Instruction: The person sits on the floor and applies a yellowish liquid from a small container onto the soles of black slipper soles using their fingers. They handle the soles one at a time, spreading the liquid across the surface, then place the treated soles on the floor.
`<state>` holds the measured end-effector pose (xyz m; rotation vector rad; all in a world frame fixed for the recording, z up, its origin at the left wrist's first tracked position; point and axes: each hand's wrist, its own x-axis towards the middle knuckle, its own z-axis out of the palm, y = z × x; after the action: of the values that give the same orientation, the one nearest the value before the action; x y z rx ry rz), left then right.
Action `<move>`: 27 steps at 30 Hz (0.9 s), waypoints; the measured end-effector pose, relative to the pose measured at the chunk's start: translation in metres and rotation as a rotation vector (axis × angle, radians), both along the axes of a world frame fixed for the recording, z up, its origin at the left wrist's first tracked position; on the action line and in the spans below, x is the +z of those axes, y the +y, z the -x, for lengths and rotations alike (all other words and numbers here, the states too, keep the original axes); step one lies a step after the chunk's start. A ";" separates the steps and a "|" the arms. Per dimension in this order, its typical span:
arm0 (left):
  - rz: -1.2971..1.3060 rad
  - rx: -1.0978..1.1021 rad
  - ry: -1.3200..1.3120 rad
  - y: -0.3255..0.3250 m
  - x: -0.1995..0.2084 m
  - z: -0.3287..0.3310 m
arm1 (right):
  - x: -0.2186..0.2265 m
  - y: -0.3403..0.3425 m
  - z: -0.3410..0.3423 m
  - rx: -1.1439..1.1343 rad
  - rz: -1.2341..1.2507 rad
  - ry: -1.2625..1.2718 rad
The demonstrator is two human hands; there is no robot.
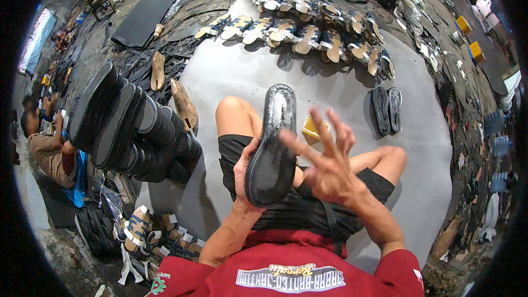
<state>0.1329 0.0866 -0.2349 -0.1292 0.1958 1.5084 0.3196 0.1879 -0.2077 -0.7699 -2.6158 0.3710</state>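
Note:
My left hand (244, 176) grips a black sandal sole (271, 170) by its left edge and lower end, holding it tilted up above my lap. The sole's upper part is wet and glossy; its lower part looks duller. My right hand (330, 168) is raised at the sole's right side, fingers spread. Its index fingertip overlaps the middle of the sole, and I cannot tell whether it touches. Behind the right hand, a small yellow container (314, 130) is partly hidden. To the right, a pair of black soles (387, 111) with shiny tops lies on the grey sheet.
Rows of strapped sandals (293, 32) stand across the far part of the grey sheet (335, 85). Black soles (126, 126) are piled high at left, beside wooden shoe lasts (183, 102). More sandals (137, 228) lie at lower left. Another person (52, 151) sits at far left.

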 end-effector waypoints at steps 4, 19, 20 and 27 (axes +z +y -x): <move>-0.023 -0.032 -0.102 -0.001 0.010 -0.006 | 0.003 0.018 0.013 -0.059 -0.023 -0.164; 0.157 -0.012 0.098 -0.001 0.006 -0.005 | -0.005 -0.009 0.013 0.089 0.033 -0.263; 0.171 -0.009 0.114 0.001 0.007 -0.006 | -0.004 -0.010 0.014 0.096 0.046 -0.263; 0.192 0.021 0.087 -0.009 0.001 -0.005 | 0.001 -0.022 0.011 0.168 0.123 -0.261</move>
<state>0.1379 0.0775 -0.2338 -0.2199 0.4106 1.5156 0.3088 0.1658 -0.2062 -0.6792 -2.9364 0.5141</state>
